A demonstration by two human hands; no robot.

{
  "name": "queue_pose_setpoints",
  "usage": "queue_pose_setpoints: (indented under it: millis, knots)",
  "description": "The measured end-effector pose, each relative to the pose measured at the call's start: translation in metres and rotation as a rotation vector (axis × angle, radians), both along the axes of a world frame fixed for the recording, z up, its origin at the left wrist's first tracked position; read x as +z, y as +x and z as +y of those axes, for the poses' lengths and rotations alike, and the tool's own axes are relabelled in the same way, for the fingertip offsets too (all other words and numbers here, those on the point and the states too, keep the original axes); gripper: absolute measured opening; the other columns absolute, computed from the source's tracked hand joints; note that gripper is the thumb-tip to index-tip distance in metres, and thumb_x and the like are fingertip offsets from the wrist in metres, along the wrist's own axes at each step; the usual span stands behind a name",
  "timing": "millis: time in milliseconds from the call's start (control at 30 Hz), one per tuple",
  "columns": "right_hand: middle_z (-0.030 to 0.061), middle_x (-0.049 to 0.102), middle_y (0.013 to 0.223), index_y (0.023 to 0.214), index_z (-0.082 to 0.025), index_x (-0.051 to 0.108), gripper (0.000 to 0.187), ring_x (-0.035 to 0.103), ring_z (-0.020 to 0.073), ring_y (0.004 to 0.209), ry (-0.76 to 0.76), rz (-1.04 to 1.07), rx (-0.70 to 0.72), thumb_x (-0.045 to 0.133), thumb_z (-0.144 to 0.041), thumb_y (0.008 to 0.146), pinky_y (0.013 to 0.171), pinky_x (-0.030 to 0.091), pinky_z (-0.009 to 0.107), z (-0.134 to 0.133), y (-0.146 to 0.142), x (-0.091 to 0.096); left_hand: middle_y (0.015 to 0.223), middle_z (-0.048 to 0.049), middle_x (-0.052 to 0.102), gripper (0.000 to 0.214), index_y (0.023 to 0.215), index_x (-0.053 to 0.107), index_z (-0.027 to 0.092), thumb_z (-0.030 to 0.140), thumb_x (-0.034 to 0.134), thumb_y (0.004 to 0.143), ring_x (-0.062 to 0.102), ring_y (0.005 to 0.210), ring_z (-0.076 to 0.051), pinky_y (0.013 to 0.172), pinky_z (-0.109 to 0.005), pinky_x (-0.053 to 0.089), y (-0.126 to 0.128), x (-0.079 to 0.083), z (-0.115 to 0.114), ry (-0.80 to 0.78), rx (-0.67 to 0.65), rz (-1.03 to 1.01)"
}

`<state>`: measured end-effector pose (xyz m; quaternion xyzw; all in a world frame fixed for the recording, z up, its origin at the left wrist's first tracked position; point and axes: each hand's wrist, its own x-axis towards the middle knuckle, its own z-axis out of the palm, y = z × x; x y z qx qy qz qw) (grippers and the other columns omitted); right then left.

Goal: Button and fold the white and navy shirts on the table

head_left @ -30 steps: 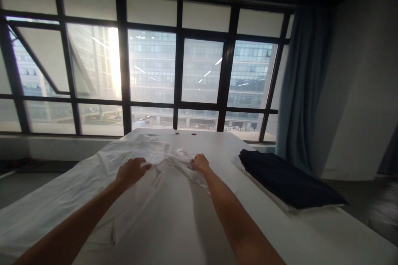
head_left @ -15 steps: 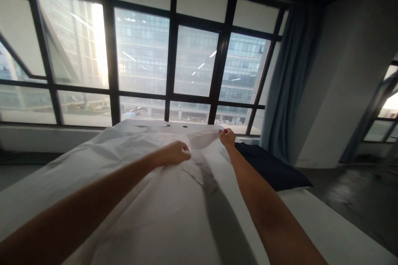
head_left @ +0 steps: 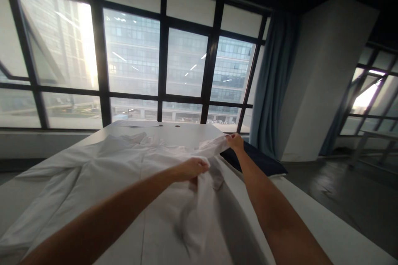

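Your left hand (head_left: 196, 167) pinches the white garment (head_left: 115, 174); your right hand (head_left: 235, 141), farther out, grips another part of it. The garment spreads beneath and left of your left hand; dark cloth (head_left: 264, 163) lies by your right wrist.

A navy cloth (head_left: 263, 161) lies at the right side of the white table (head_left: 320, 225); beyond are black-framed windows (head_left: 133, 54) (a building shows through), a blue-grey curtain (head_left: 267, 91) and a pale pillar (head_left: 311, 91).

Left hand (head_left: 193, 168) and right hand (head_left: 235, 141) pinched
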<state>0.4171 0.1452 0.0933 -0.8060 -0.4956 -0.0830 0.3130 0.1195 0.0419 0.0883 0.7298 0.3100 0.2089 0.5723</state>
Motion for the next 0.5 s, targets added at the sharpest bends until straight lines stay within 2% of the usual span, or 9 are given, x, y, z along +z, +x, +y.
queue_pose_setpoints:
  millis: [67, 133, 167, 233, 300, 333, 400, 433, 500]
  knots:
    - [0.0187, 0.068, 0.103, 0.106, -0.01, 0.063, 0.037, 0.063, 0.0284, 0.1, -0.1, -0.04, 0.013, 0.058, -0.039, 0.083, 0.083, 0.046, 0.033, -0.008, 0.007, -0.008, 0.079, -0.0061, 0.068, 0.045, 0.096, 0.064, 0.014, 0.052, 0.069, 0.074, 0.064, 0.063, -0.016, 0.058, -0.027, 0.051, -0.009, -0.017, 0.002, -0.036, -0.197, 0.113]
    - [0.0179, 0.065, 0.109, 0.114, -0.013, 0.061, 0.046, 0.059, 0.0305, 0.106, -0.213, -0.191, 0.036, 0.07, -0.035, 0.074, 0.086, 0.045, 0.037, -0.015, 0.008, -0.021, 0.087, -0.0095, 0.071, 0.047, 0.099, 0.065, 0.014, 0.055, 0.065, 0.077, 0.067, 0.069, -0.018, 0.065, -0.03, 0.053, -0.033, -0.028, 0.015, 0.041, -0.255, 0.19]
    - [0.0178, 0.063, 0.115, 0.119, -0.015, 0.058, 0.053, 0.057, 0.0312, 0.111, -0.266, -0.299, 0.065, 0.073, -0.033, 0.072, 0.089, 0.044, 0.039, -0.019, 0.006, -0.028, 0.09, -0.0108, 0.072, 0.046, 0.099, 0.066, 0.013, 0.055, 0.06, 0.08, 0.068, 0.073, -0.019, 0.068, -0.031, 0.053, -0.051, -0.03, 0.025, 0.155, -0.204, 0.225]
    - [0.0179, 0.057, 0.125, 0.127, -0.018, 0.054, 0.061, 0.05, 0.0322, 0.118, -0.341, -0.507, 0.169, 0.075, -0.034, 0.071, 0.094, 0.04, 0.043, -0.023, -0.003, -0.04, 0.092, -0.0127, 0.072, 0.044, 0.093, 0.069, 0.014, 0.053, 0.05, 0.086, 0.068, 0.08, -0.021, 0.075, -0.032, 0.052, -0.092, -0.03, 0.047, 0.456, 0.008, 0.337]
    - [0.019, 0.055, 0.127, 0.125, -0.018, 0.058, 0.056, 0.047, 0.0332, 0.121, -0.365, -0.615, 0.301, 0.074, -0.034, 0.073, 0.097, 0.038, 0.044, -0.025, -0.017, -0.049, 0.103, -0.0125, 0.072, 0.042, 0.095, 0.071, 0.018, 0.05, 0.043, 0.089, 0.066, 0.098, -0.025, 0.089, -0.034, 0.048, -0.133, -0.031, 0.065, 0.692, 0.185, 0.541]
    - [0.02, 0.055, 0.127, 0.12, -0.016, 0.061, 0.048, 0.047, 0.0334, 0.121, -0.369, -0.639, 0.351, 0.072, -0.032, 0.075, 0.098, 0.038, 0.043, -0.023, -0.025, -0.051, 0.112, -0.0119, 0.07, 0.044, 0.103, 0.07, 0.02, 0.05, 0.04, 0.09, 0.063, 0.106, -0.026, 0.094, -0.036, 0.046, -0.151, -0.035, 0.071, 0.746, 0.249, 0.638]
    - [0.0215, 0.055, 0.125, 0.109, -0.013, 0.066, 0.03, 0.049, 0.0331, 0.12, -0.369, -0.662, 0.41, 0.064, -0.026, 0.082, 0.097, 0.038, 0.04, -0.018, -0.038, -0.052, 0.134, -0.0118, 0.058, 0.054, 0.126, 0.061, 0.022, 0.054, 0.039, 0.089, 0.053, 0.124, -0.029, 0.104, -0.042, 0.038, -0.177, -0.05, 0.074, 0.776, 0.265, 0.812]
    - [0.0215, 0.056, 0.123, 0.105, -0.012, 0.067, 0.025, 0.051, 0.0322, 0.118, -0.363, -0.663, 0.422, 0.059, -0.023, 0.085, 0.095, 0.04, 0.039, -0.014, -0.042, -0.049, 0.143, -0.0123, 0.048, 0.061, 0.136, 0.053, 0.021, 0.056, 0.039, 0.088, 0.043, 0.133, -0.031, 0.108, -0.046, 0.033, -0.184, -0.06, 0.072, 0.762, 0.248, 0.878]
    - [0.0199, 0.059, 0.117, 0.106, -0.012, 0.065, 0.026, 0.057, 0.0299, 0.111, -0.321, -0.616, 0.401, 0.048, -0.024, 0.092, 0.09, 0.042, 0.037, -0.005, -0.042, -0.037, 0.154, -0.0114, 0.028, 0.069, 0.147, 0.037, 0.019, 0.058, 0.033, 0.09, 0.023, 0.143, -0.031, 0.112, -0.052, 0.023, -0.189, -0.08, 0.064, 0.762, 0.233, 0.941]
